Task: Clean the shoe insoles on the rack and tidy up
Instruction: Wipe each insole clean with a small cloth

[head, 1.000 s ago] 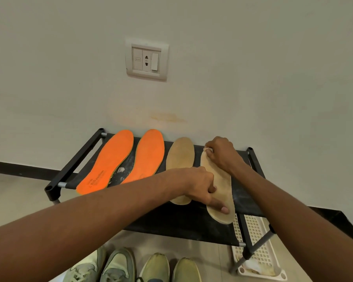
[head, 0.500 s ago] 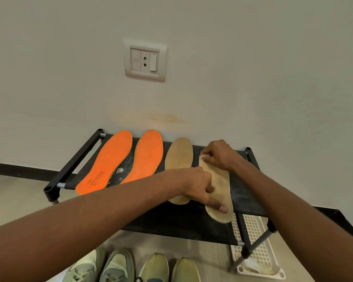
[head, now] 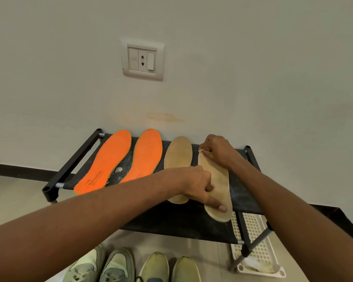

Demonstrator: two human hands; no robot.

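- Tan insole (head: 218,184), rightmost of four on the black rack (head: 179,218), pinned near its heel by the outstretched forefinger of the left hand (head: 200,186), other fingers curled under.
- Right hand (head: 217,150) at the toe end, fingers closed round a small pale scrap (head: 201,150), probably a wipe or tissue; too little showing to be sure.
- Best done by keeping the heel pressed flat, rubbing in long strokes from toe toward heel, and easing pressure so the thin insole does not buckle or slide off the front edge.
- Second tan insole (head: 178,159) just beside, partly under the left wrist; two orange insoles (head: 104,161) further left, untouched for now.
- White slotted tray (head: 253,241) on the floor beneath the rack's right end, holding something pale and crumpled at its near end.
- Four shoes (head: 130,267) lined up on the floor below.
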